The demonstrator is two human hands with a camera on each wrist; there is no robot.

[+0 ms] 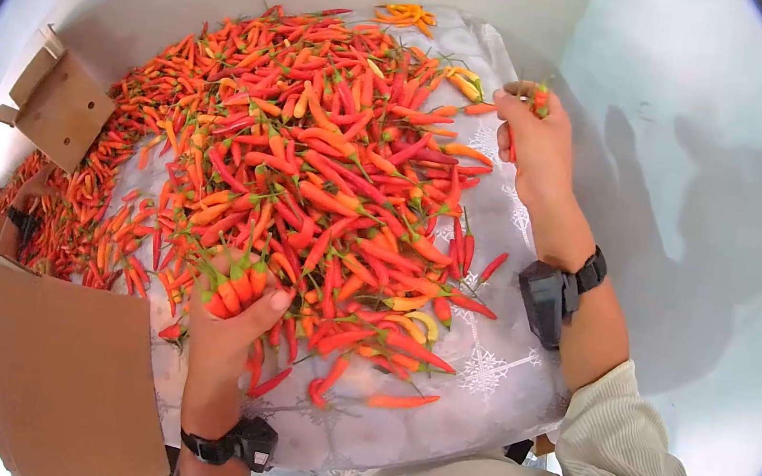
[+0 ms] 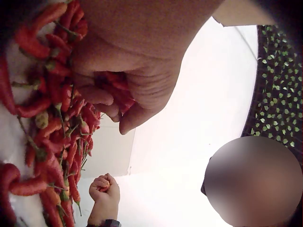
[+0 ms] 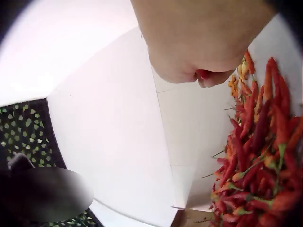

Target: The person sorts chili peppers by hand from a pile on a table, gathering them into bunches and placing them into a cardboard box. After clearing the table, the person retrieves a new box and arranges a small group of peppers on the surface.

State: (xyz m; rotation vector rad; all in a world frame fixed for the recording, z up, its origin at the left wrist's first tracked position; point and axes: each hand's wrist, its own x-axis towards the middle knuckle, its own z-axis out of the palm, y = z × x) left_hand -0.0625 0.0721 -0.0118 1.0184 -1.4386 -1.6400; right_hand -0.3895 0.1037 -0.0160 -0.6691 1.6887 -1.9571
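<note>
A large heap of red and orange chili peppers [image 1: 333,164] spreads over a pale snowflake-patterned cloth [image 1: 345,436]. At the heap's near edge, my left hand [image 1: 218,342] holds several chili peppers [image 1: 242,287], green stems up, its thumb along their side. The left wrist view shows its fingers [image 2: 97,94] curled round red peppers [image 2: 116,90]. My right hand [image 1: 542,148] is raised off the heap's far right edge and grips chili peppers [image 1: 541,100], one green stem end showing at the fingertips. In the right wrist view, only a bit of red pepper [image 3: 203,74] shows past the curled fingers.
A cardboard box [image 1: 60,369] stands at the near left, with a cardboard flap [image 1: 66,110] beyond it. Small orange peppers [image 1: 405,17] lie apart at the back, and yellow ones [image 1: 464,83] near my right hand. A pale wall [image 1: 677,181] rises on the right.
</note>
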